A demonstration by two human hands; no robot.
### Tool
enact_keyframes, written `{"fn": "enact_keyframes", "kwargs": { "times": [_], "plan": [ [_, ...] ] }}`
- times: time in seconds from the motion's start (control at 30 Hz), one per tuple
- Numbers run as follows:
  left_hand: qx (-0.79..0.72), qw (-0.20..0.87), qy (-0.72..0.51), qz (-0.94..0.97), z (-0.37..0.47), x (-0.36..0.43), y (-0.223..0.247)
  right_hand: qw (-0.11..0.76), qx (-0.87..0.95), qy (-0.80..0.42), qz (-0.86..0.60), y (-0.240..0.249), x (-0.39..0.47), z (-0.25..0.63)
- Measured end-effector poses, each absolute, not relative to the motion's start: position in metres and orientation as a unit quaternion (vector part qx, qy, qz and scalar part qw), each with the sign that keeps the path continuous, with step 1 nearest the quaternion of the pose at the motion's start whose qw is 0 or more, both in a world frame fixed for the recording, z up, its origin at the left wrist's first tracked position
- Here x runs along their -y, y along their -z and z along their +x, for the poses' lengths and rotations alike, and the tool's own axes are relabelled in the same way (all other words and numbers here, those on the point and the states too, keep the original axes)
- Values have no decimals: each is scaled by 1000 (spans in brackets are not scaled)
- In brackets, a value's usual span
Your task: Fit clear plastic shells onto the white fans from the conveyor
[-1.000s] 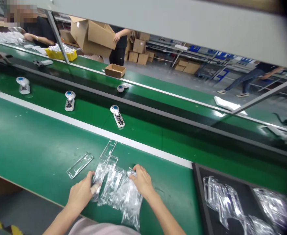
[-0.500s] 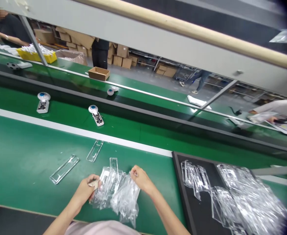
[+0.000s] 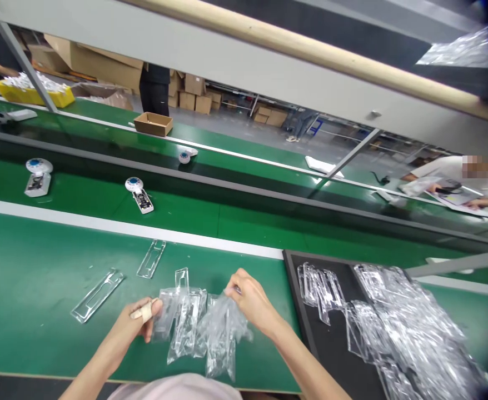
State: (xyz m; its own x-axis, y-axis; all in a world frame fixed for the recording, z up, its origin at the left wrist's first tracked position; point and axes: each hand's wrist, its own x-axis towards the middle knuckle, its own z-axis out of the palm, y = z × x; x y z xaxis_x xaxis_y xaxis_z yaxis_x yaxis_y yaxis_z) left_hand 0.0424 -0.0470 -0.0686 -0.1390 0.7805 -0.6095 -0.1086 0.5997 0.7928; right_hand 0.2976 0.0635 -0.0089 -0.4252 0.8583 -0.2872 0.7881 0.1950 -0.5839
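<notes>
My left hand [image 3: 144, 316], with a pale wrap around its thumb, grips the left edge of a clear plastic piece [image 3: 164, 319]. My right hand [image 3: 248, 297] pinches the top of a crinkled clear plastic bag [image 3: 223, 328]. Between the hands lie more clear molded plastic trays [image 3: 188, 322], overlapping so that I cannot tell which are inside the bag. One narrow clear tray [image 3: 181, 278] sticks out behind them. Two separate clear trays rest to the left: a longer one [image 3: 97, 297] and a shorter one [image 3: 151, 259].
At right, a black tray [image 3: 321, 347] holds many clear plastic pieces [image 3: 411, 328]. Beyond a white strip [image 3: 194, 239], two white devices with blue-marked round heads [image 3: 139, 194] sit on the green belt. A cardboard box [image 3: 153, 124] and a yellow bin [image 3: 63, 99] stand farther back. Co-workers are across the line.
My right hand has lifted the bag's top slightly, and the plastic between my hands has spread apart. The camera view has turned a little to the right.
</notes>
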Motion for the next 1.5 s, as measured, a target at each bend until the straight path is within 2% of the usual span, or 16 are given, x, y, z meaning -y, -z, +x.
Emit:
{"fn": "enact_keyframes", "kwargs": {
  "times": [0.1, 0.27, 0.37, 0.47, 0.63, 0.8, 1.0, 1.1, 1.23, 1.33, 1.5],
  "plan": [
    [-676, 564, -373, 293, 43, 41, 66, 52, 786, -325, -524, -14, -59, 302],
    [-662, 567, -385, 304, 48, 31, 65, 37, 794, -294, -530, -48, -58, 307],
    [-642, 579, -387, 319, 53, 29, 54, 36, 795, -272, -541, -52, -62, 313],
    [-612, 591, -409, 330, 59, 27, 40, -11, 789, -281, -547, -46, -69, 322],
    [-627, 556, -391, 379, 71, 18, 29, -27, 770, -279, -573, -60, -73, 344],
    [-624, 528, -385, 429, 94, 3, 30, 3, 767, -246, -592, -83, -66, 361],
    [-598, 560, -339, 463, 122, -22, 49, 37, 736, -255, -626, -76, -68, 382],
    [-627, 501, -324, 501, 126, -34, 62, 53, 723, -262, -637, -77, -70, 395],
    [-658, 401, -244, 588, 133, -57, 70, 95, 728, -269, -623, -84, -71, 412],
    [-659, 386, -199, 613, 149, -80, 72, 133, 735, -279, -603, -88, -72, 422],
    [-632, 372, -154, 662, 189, -110, 75, 132, 724, -316, -598, -98, -69, 435]
  ]
}}
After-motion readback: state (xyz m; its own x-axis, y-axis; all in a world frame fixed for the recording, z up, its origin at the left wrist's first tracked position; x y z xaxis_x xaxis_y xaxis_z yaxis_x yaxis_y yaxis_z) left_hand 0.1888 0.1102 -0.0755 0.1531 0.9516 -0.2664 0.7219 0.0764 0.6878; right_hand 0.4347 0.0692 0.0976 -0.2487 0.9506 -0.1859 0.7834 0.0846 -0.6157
